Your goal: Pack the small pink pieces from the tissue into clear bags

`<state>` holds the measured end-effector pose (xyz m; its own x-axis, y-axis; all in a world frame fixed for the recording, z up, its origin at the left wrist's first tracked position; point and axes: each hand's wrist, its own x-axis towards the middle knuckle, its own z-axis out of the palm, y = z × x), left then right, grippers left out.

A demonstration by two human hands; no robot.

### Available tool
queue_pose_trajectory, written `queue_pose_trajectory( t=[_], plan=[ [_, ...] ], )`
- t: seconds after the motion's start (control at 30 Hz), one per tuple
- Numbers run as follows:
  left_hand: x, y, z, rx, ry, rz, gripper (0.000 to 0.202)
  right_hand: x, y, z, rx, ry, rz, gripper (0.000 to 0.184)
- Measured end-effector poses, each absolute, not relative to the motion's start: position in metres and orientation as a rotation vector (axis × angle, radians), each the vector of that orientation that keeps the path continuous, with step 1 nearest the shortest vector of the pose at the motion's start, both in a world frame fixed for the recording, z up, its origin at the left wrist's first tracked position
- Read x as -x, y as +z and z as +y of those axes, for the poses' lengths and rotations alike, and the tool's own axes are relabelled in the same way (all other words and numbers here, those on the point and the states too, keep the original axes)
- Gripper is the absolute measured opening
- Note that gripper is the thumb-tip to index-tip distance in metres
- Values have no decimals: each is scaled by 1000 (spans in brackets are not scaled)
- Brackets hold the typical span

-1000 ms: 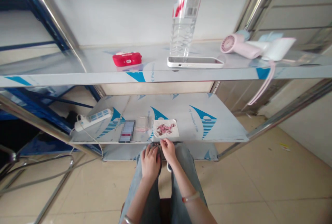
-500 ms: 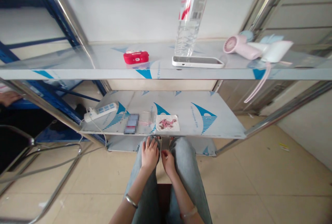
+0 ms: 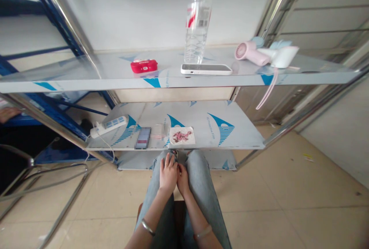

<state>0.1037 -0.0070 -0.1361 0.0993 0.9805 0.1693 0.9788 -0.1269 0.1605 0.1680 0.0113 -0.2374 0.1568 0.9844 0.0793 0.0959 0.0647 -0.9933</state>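
My left hand lies flat, palm down, on the left knee of my jeans, its fingers stretched and a little apart. Right beside it, my right hand has its fingers curled in between the knees and touches the edge of the left hand. Whether anything is inside those curled fingers is hidden. Just beyond the knees, on the lower shelf, are a white square with a red patterned figure, a clear small packet and a blurred-out phone-like item.
A white power strip sits at the lower shelf's left. The upper shelf carries a red case, a white-edged phone, a water bottle and pink and white handheld fans. A metal-framed chair stands left, near another person's hand.
My right hand has moved left and now touches my left hand; before, a gap lay between them. The view has shifted, so the shelf items appear further left.
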Motion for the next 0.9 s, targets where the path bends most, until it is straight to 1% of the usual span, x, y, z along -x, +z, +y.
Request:
queue_pose_trajectory(
  t=[0.3,0.53,0.63,0.77,0.9],
  plan=[
    [-97,-130,-11,-2303,392,2098,27,-160,-245,11,1297,992,-1237,23],
    [-85,-149,-14,-2253,467,2125,31,-158,-246,12,1315,978,-1295,27],
    [-83,-161,-13,-2188,553,2110,34,-159,-247,11,1336,983,-1296,27],
    [-81,-179,-9,-2019,783,2140,35,-159,-247,8,1379,1007,-1278,25],
    [-77,-195,2,-1772,939,2268,36,-160,-240,4,1430,1004,-1371,32]
  ],
)
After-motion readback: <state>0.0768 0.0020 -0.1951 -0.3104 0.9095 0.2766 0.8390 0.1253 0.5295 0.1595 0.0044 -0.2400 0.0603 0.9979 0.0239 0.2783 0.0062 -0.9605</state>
